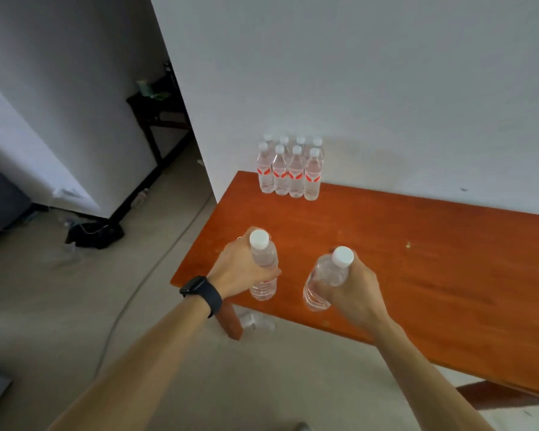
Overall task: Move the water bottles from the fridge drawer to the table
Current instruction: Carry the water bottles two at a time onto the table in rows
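The left bottle is upright at lower centre of the frame, with the left hand curled around its body. Just to its right, the right bottle leans top-right, gripped by the right hand. Both are over the table near its left edge; contact cannot be determined. A bottle cluster stands at the far edge, against the wall.

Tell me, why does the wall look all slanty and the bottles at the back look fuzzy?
In the head view the wide-angle lens makes the wall edge lean and the table look skewed; in the same head view the bottles at the back are softly blurred, labels smeared; its light is dim and even, no glare, and the far room is dark.
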`<action>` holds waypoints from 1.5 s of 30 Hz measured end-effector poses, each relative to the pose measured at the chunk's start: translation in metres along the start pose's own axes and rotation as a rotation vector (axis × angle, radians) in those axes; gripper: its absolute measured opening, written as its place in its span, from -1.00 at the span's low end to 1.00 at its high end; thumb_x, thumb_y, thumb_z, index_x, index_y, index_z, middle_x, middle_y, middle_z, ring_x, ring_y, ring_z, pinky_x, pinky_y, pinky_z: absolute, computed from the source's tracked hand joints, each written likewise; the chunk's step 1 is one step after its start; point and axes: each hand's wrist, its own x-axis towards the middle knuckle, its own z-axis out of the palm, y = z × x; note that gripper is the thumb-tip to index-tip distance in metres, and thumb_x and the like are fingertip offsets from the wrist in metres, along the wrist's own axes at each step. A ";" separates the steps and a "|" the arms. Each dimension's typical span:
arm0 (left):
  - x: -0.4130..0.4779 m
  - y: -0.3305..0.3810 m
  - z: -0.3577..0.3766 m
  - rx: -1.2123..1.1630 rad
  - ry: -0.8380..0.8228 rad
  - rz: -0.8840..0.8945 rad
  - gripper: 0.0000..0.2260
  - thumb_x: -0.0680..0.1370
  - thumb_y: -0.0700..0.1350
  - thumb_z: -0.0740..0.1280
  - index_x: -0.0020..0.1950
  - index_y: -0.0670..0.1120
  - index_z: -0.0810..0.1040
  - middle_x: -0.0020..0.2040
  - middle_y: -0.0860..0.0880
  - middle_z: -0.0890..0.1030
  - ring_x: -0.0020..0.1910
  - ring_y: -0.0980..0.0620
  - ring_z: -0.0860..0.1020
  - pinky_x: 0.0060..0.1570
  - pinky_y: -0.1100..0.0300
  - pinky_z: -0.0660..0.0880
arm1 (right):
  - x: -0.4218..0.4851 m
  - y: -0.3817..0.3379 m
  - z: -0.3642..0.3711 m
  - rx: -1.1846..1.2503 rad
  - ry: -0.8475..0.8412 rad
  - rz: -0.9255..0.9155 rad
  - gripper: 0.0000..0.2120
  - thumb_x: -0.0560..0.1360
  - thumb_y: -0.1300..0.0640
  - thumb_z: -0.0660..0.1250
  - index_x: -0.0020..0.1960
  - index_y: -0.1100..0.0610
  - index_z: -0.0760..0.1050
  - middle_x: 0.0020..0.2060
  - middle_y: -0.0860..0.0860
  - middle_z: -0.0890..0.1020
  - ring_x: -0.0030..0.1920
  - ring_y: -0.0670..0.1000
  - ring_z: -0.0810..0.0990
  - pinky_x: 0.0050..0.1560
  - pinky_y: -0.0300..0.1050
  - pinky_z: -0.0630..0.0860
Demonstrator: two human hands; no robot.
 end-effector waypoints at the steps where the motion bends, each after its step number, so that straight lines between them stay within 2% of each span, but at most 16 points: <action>1: 0.014 -0.004 -0.002 0.000 -0.002 0.000 -0.48 0.36 0.10 0.58 0.21 0.16 0.41 -0.01 0.18 0.62 0.00 0.15 0.62 0.04 0.11 0.63 | 0.015 -0.001 0.004 -0.011 -0.017 0.010 -0.52 0.30 -0.05 0.58 0.13 -0.11 0.44 -0.07 -0.17 0.62 -0.07 -0.13 0.63 -0.13 -0.17 0.61; 6: 0.086 -0.033 -0.012 -0.016 -0.037 -0.016 -0.47 0.37 0.07 0.59 0.23 0.16 0.41 0.00 0.17 0.61 0.02 0.11 0.62 0.04 0.14 0.63 | 0.092 -0.003 0.031 -0.064 -0.081 0.033 -0.43 0.25 -0.17 0.55 0.17 -0.12 0.41 -0.05 -0.17 0.62 -0.07 -0.09 0.66 -0.08 -0.07 0.69; 11: 0.174 -0.070 -0.014 0.005 -0.113 -0.009 -0.47 0.37 0.08 0.58 0.24 0.13 0.40 -0.02 0.15 0.62 -0.01 0.11 0.63 0.02 0.13 0.63 | 0.162 -0.010 0.058 -0.070 -0.055 0.065 -0.42 0.36 -0.01 0.57 0.24 -0.08 0.33 0.01 -0.14 0.60 0.00 -0.05 0.66 -0.01 -0.02 0.69; 15: 0.246 -0.102 -0.019 0.026 -0.179 0.001 -0.46 0.36 0.15 0.56 0.23 0.07 0.42 -0.01 0.14 0.62 -0.02 0.11 0.64 0.01 0.11 0.65 | 0.223 -0.019 0.082 -0.075 -0.031 0.130 -0.35 0.38 -0.03 0.55 0.31 -0.06 0.24 0.08 -0.12 0.58 0.04 -0.01 0.65 -0.02 0.00 0.69; 17: 0.279 -0.116 -0.023 0.060 -0.230 0.014 -0.47 0.34 0.19 0.55 0.20 0.07 0.44 -0.02 0.14 0.62 -0.03 0.11 0.64 -0.01 0.11 0.66 | 0.249 -0.024 0.095 -0.117 -0.017 0.143 -0.31 0.36 -0.04 0.57 0.31 -0.07 0.22 0.08 -0.13 0.57 0.02 -0.03 0.64 -0.05 -0.07 0.68; 20: 0.322 -0.133 -0.028 0.112 -0.302 0.039 -0.45 0.34 0.14 0.59 0.21 0.04 0.44 0.05 0.08 0.62 0.02 0.08 0.62 0.04 0.09 0.63 | 0.283 -0.031 0.114 -0.147 0.019 0.171 -0.30 0.34 -0.02 0.60 0.30 -0.07 0.25 0.04 -0.15 0.55 -0.06 -0.08 0.63 -0.20 -0.24 0.64; 22: 0.344 -0.141 -0.028 0.118 -0.323 0.047 -0.45 0.35 0.10 0.60 0.22 0.03 0.44 0.08 0.06 0.62 0.05 0.05 0.61 0.07 0.09 0.61 | 0.301 -0.031 0.126 -0.154 0.046 0.219 -0.33 0.32 -0.03 0.59 0.29 -0.06 0.29 0.03 -0.16 0.56 -0.08 -0.10 0.64 -0.23 -0.25 0.63; 26: 0.375 -0.157 -0.023 0.147 -0.314 0.043 -0.44 0.35 0.17 0.57 0.25 0.08 0.46 0.18 0.07 0.60 0.13 0.04 0.60 0.10 0.10 0.58 | 0.336 -0.028 0.151 -0.196 0.065 0.290 -0.35 0.30 -0.11 0.56 0.27 -0.05 0.33 0.04 -0.17 0.58 -0.03 -0.09 0.64 -0.14 -0.19 0.65; 30: 0.398 -0.165 -0.020 0.178 -0.251 -0.017 -0.39 0.33 0.23 0.55 0.32 0.15 0.46 0.36 0.03 0.43 0.18 -0.04 0.59 0.05 0.14 0.58 | 0.371 -0.027 0.169 -0.213 0.057 0.316 -0.30 0.31 -0.09 0.58 0.31 -0.05 0.30 0.07 -0.14 0.57 0.02 -0.06 0.63 -0.15 -0.27 0.56; 32: 0.411 -0.168 -0.020 0.151 -0.226 -0.029 -0.41 0.35 0.17 0.56 0.32 0.13 0.45 0.33 0.00 0.41 0.14 -0.06 0.58 -0.05 0.22 0.52 | 0.388 -0.024 0.175 -0.205 0.059 0.292 -0.29 0.31 -0.04 0.59 0.32 -0.05 0.27 0.07 -0.13 0.57 0.00 -0.06 0.63 -0.18 -0.29 0.55; 36: 0.435 -0.169 -0.020 0.095 -0.188 -0.046 -0.41 0.34 0.08 0.58 0.30 0.08 0.44 0.25 0.01 0.41 0.05 0.00 0.53 -0.08 0.23 0.45 | 0.415 -0.022 0.181 -0.125 0.108 0.232 -0.28 0.32 0.08 0.57 0.32 -0.06 0.22 0.08 -0.13 0.56 0.02 -0.06 0.59 -0.03 -0.08 0.64; 39: 0.446 -0.169 -0.013 0.095 -0.190 -0.044 -0.38 0.33 0.07 0.58 0.30 0.04 0.39 0.22 0.00 0.45 0.09 -0.03 0.54 -0.10 0.23 0.44 | 0.430 -0.024 0.185 -0.074 0.127 0.188 -0.35 0.35 0.10 0.57 0.28 -0.05 0.25 0.06 -0.12 0.56 -0.02 -0.09 0.59 -0.12 -0.23 0.57; 42: 0.449 -0.172 -0.006 0.115 -0.198 -0.034 -0.38 0.37 0.08 0.56 0.33 0.03 0.38 0.27 -0.02 0.46 0.16 -0.04 0.54 -0.13 0.25 0.44 | 0.439 -0.025 0.187 -0.063 0.123 0.157 -0.31 0.37 0.10 0.58 0.35 0.01 0.27 0.06 -0.17 0.50 -0.07 -0.15 0.54 -0.21 -0.40 0.43; 44: 0.450 -0.178 -0.005 0.113 -0.209 -0.028 -0.34 0.37 0.08 0.57 0.37 0.04 0.35 0.31 -0.02 0.44 0.22 -0.03 0.52 -0.11 0.28 0.43 | 0.441 -0.023 0.187 -0.064 0.121 0.129 -0.27 0.36 0.07 0.59 0.39 0.04 0.26 0.14 -0.13 0.48 0.02 -0.13 0.53 -0.15 -0.42 0.41; 45: 0.450 -0.182 -0.004 0.101 -0.223 -0.030 -0.30 0.36 0.08 0.58 0.39 0.06 0.33 0.33 -0.01 0.43 0.25 -0.04 0.50 -0.08 0.26 0.44 | 0.440 -0.020 0.186 -0.055 0.115 0.121 -0.22 0.35 0.05 0.60 0.42 0.03 0.24 0.22 -0.11 0.48 0.11 -0.10 0.52 -0.06 -0.37 0.45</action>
